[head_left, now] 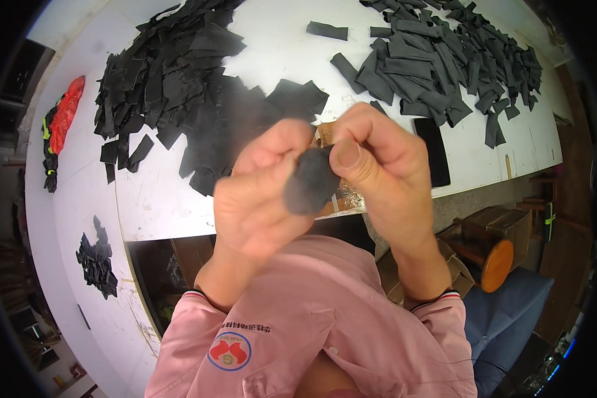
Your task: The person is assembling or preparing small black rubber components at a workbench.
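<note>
Pink work-shirt sleeves fill the near edge of the view, and from them both bare hands rise close to the camera, meeting above the near edge of a white table. Between the hands sits a small dark grey fabric piece, soft and matte, slightly blurred, bunched into a rounded wad whose long axis runs from lower left up to the right. The left hand closes around its left and lower side, fingers curled over it; the right hand pinches its upper right end, the thumb pressed flat on the cloth with the nail facing the camera. Both hands are clamped on the one piece, level with each other, neither nearer to it. Just behind the hands a bit of brown card or tape shows on the table. Farther off to the left spreads a big heap of flat black strips; far right lies a second heap of rolled black pieces, with a flat black rectangle near it. At the far left edge lies a red and black bundle
</note>
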{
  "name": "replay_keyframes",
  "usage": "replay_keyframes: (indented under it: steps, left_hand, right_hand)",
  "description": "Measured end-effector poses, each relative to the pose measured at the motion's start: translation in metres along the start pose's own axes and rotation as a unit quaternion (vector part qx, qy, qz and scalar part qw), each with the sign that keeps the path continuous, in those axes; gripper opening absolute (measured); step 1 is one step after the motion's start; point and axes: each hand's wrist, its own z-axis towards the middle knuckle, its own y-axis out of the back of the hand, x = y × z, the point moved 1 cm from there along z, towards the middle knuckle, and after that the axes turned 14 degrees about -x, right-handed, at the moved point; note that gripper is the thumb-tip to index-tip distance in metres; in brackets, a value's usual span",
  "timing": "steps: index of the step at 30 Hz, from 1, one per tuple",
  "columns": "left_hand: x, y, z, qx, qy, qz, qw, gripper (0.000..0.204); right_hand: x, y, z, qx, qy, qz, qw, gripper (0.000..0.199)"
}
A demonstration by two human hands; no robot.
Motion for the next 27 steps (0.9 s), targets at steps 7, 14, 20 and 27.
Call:
replay_keyframes:
  steps: [7, 14, 20, 27]
  left_hand:
    - [0.011, 0.050, 0.025, -0.105, 0.190, -0.347, 0.912, 0.031]
    - [0.027, 0.052, 0.019, -0.190, 0.009, 0.082, 0.978, 0.029]
    - [0.022, 0.037, 0.006, -0.163, -0.276, 0.609, 0.725, 0.044]
    - [0.014, 0.034, 0.012, -0.115, -0.328, 0.391, 0.852, 0.013]
  right_hand:
    - [-0.075, 0.023, 0.016, 0.051, -0.288, 0.103, 0.951, 0.024]
    - [-0.113, 0.033, 0.012, 0.080, -0.216, 0.083, 0.970, 0.022]
    - [-0.115, 0.032, 0.016, 0.102, -0.188, 0.035, 0.976, 0.021]
    - [-0.067, 0.023, 0.009, -0.025, 0.040, -0.118, 0.992, 0.023]
